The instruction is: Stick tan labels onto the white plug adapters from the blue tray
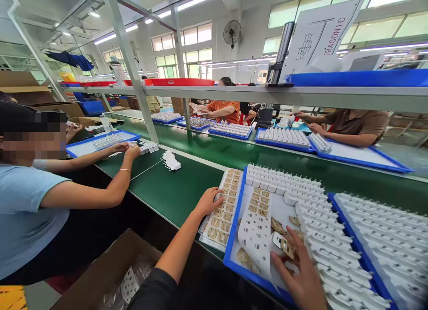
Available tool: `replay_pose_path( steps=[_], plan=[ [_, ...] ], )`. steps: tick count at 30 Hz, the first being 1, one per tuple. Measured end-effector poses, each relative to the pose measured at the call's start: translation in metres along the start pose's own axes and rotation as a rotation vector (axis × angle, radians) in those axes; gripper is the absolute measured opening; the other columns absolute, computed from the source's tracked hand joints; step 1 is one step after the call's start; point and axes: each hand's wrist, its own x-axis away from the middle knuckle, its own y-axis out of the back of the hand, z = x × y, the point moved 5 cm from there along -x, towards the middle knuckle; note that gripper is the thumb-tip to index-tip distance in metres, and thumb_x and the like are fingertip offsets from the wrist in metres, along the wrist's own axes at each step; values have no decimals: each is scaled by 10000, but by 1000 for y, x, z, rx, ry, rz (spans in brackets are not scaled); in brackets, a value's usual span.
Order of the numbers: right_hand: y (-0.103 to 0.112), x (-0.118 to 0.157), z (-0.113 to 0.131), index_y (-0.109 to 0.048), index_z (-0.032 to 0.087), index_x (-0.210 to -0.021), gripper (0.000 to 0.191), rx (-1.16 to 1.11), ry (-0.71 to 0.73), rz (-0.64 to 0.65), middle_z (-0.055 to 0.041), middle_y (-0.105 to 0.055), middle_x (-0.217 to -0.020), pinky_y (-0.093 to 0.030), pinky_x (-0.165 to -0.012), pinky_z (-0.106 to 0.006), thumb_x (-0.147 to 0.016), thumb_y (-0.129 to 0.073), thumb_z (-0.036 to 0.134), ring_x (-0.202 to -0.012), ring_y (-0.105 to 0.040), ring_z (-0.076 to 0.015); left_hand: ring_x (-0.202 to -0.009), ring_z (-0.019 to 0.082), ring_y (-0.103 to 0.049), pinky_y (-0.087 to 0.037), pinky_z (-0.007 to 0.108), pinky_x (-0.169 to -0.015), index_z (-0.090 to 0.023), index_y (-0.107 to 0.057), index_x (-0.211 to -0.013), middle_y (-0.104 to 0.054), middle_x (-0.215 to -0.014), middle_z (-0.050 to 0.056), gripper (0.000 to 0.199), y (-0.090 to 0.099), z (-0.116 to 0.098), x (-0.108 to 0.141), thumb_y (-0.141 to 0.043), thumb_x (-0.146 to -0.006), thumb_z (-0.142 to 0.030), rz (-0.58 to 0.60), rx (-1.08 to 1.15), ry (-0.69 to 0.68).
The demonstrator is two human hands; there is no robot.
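My left hand (210,203) rests with its fingers stretched over the right part of a white sheet (223,221) lined with rows of tan stickers. This sheet lies on top of a stack of sheets beside a blue-rimmed tray. Over that tray (229,252), my right hand (302,270) curls its thumb and fingers around a small white piece with a tan sticker (283,244). Left of the right hand lies a partly used sticker sheet (256,225), punched with holes and bent at its lower end. Loose tan pieces (246,260) lie around it. Rows of white plastic parts (321,221) line the tray's far and right sides.
Another tray of white parts (384,230) stands at the right. White parts (171,160) lie on the green bench (167,185). A co-worker (30,203) handles parts at the left. An open cardboard box (100,274) stands below. A shelf (234,94) crosses overhead.
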Motion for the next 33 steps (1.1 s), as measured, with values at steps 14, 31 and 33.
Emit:
replay_pose_path(
  steps=[14, 31, 33],
  plan=[
    [-3, -2, -6, -408, 262, -1455, 697, -78, -10, 37, -123, -571, -1410, -602, -841, -376, -864, -553, 601, -1032, -703, -297, -1338, 279, -491, -384, 443, -1155, -176, -593, -1333, -551, -1418, 137, 455, 4, -9, 3, -554, -926, -375, 3, -33, 9],
    [18, -16, 8, -380, 238, -1455, 700, 0, 3, 72, -129, -612, -1277, -495, -1009, -447, -851, -609, 507, -1197, -606, -294, -1328, 279, -494, -361, 462, -1165, -152, -585, -1316, -531, -1403, 156, 447, 0, -2, 6, -540, -921, -356, 9, -7, -31],
    [25, -26, 15, -343, 239, -1479, 716, 72, -5, 81, -124, -614, -1266, -506, -994, -433, -850, -619, 441, -1163, -622, -281, -1334, 297, -480, -346, 490, -1168, -152, -567, -1336, -514, -1416, 158, 477, -2, 1, 4, -531, -922, -386, 35, 13, -42]
  ],
)
